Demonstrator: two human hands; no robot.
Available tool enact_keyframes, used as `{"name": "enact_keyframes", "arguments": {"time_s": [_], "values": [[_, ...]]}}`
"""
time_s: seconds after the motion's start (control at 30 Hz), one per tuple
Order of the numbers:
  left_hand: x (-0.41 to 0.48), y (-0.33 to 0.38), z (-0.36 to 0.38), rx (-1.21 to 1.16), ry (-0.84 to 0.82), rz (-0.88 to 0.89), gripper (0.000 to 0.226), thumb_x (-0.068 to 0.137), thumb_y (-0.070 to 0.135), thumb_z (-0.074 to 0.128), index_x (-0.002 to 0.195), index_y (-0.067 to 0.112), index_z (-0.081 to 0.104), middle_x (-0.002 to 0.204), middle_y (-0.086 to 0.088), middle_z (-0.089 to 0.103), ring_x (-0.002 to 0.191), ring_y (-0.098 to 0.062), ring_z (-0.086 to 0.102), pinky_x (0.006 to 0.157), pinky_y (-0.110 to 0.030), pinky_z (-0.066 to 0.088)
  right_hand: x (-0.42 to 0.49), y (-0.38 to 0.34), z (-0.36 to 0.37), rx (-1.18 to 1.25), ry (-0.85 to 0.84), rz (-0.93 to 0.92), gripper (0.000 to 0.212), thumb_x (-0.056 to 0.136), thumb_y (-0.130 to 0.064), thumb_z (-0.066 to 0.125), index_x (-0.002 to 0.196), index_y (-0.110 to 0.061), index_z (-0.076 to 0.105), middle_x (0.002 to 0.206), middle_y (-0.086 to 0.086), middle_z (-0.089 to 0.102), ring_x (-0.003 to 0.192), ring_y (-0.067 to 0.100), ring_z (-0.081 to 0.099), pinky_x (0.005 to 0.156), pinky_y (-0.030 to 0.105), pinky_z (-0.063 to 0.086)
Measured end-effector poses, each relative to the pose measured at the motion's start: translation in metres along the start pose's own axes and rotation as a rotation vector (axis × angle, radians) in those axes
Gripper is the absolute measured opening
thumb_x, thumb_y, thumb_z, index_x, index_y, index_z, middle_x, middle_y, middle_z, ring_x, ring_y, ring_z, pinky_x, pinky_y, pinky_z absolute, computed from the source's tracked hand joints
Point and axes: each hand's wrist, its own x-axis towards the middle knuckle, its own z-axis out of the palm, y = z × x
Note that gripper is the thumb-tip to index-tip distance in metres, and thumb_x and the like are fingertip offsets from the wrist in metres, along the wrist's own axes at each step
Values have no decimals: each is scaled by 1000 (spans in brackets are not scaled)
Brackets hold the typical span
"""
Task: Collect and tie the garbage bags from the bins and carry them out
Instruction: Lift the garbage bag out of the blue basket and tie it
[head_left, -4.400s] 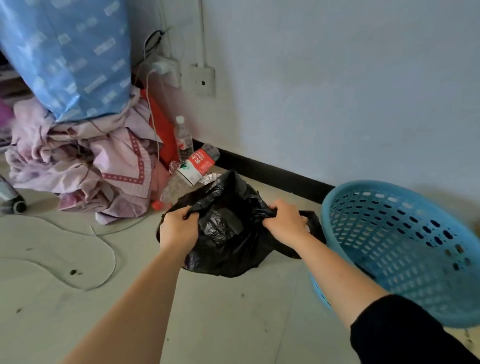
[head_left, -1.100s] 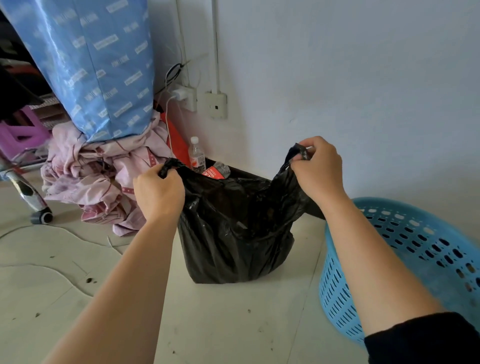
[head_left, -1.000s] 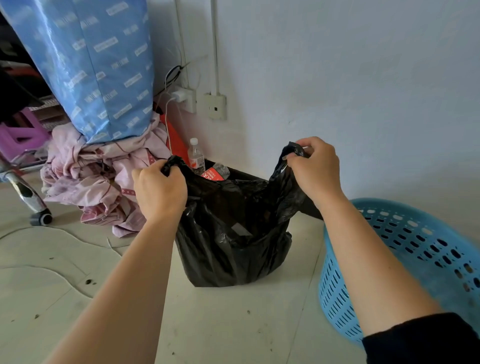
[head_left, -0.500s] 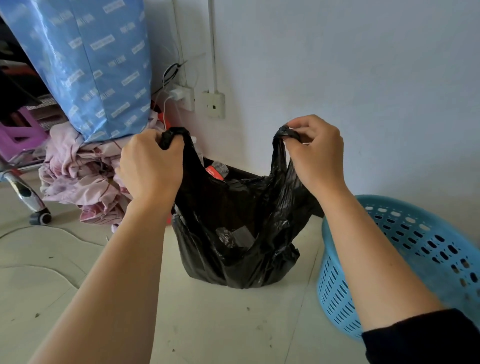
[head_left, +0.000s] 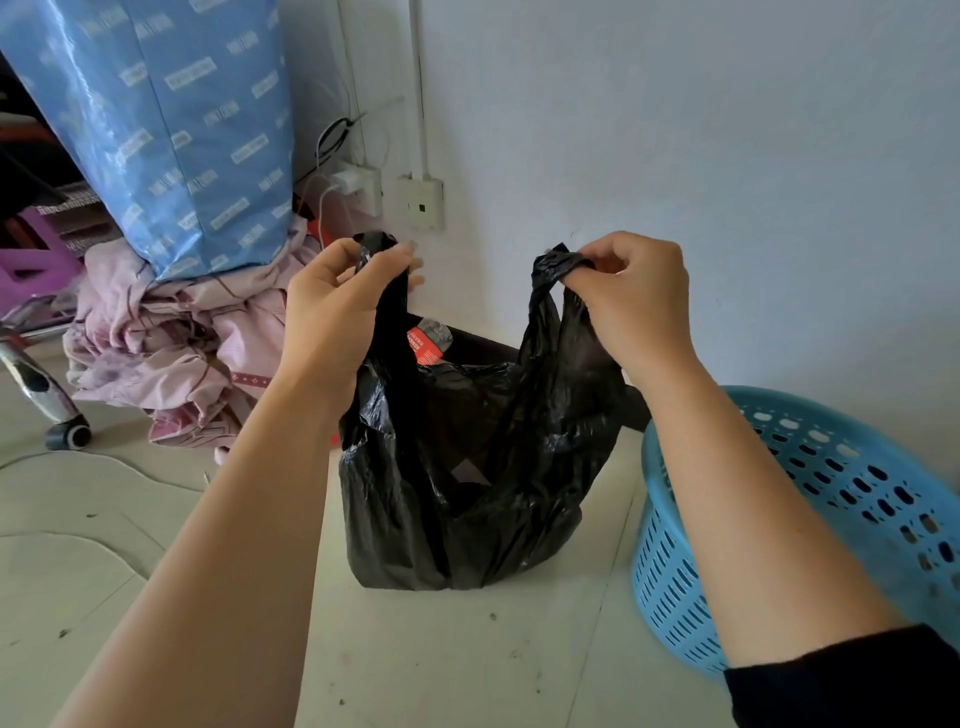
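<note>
While each hand (head_left: 332, 306) (head_left: 636, 301) pinches a handle, the garbage bag (head_left: 467, 467) hangs below — unknotted.

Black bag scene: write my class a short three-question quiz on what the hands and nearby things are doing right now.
1. True or false: the bag is tied shut.
2. The left hand and right hand each hold a: A) handle B) bottle C) cable
3. Which side of the bag is the blue basket on?

Key: 1 false, its top is open. 2 A. 3 right.
</note>
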Motion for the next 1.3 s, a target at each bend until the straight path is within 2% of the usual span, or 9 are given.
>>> {"name": "enact_keyframes", "arguments": {"time_s": [0.13,0.33,0.5,0.6,0.67,0.9,0.97,1.07,1.3], "values": [[-6,-6,4,125,-83,38,15,88,24,68,98,13,64,83,-4,71,74,-13,69,82,-33,57,-2,-8,-2,138,-82,126,4,80,-3,68,81,-4,65,72,11,67,48,16,66,50,25,56],[-12,-16,11,412,-298,28,42,88,30,67,125,23,48,83,2,64,64,-3,64,71,-23,52,-2,-14,-4,117,-223,68,5,77,1,72,80,-3,70,73,12,72,59,21,72,64,31,61],[-11,-32,21,577,-366,-57,73,67,35,83,119,31,32,102,1,58,95,-24,64,90,-42,51,-5,-19,-5,75,-334,-2,10,75,-3,77,84,-8,77,73,5,73,63,15,73,70,29,61],[-12,-39,28,623,-416,-74,81,60,45,84,118,30,29,100,-4,60,86,-20,63,78,-39,53,-6,-22,-3,53,-353,-50,15,71,2,75,81,-9,73,74,4,71,64,15,72,69,31,62],[-15,-39,32,650,-443,-58,78,67,47,81,119,23,29,90,2,54,76,-12,56,66,-28,45,-7,-23,-1,48,-352,-75,18,68,4,74,79,-10,69,72,3,71,65,17,71,69,32,61],[-17,-38,38,610,-393,-58,32,96,30,49,113,5,38,77,-2,41,67,-15,40,64,-35,33,-7,-25,0,142,-457,-56,12,74,-7,76,82,-15,75,81,1,76,73,5,69,59,12,46],[-19,-36,38,590,-346,-90,13,98,25,42,99,12,45,70,3,36,61,-14,35,63,-33,31,-4,-22,0,214,-445,-20,10,76,-9,74,84,-15,75,87,-1,76,76,7,67,57,14,45],[-23,-33,39,569,-283,-157,19,99,26,38,82,16,38,68,3,29,58,-12,31,58,-30,27,0,-7,3,211,-305,81,8,83,-15,68,79,-13,75,80,-2,74,67,5,63,57,16,43],[-24,-31,40,510,-291,-187,8,94,25,41,90,20,36,85,-3,33,83,-17,34,71,-36,29,-11,15,22,-141,-508,236,73,95,-56,40,93,14,61,74,10,50,62,21,46,60,29,37]]}}
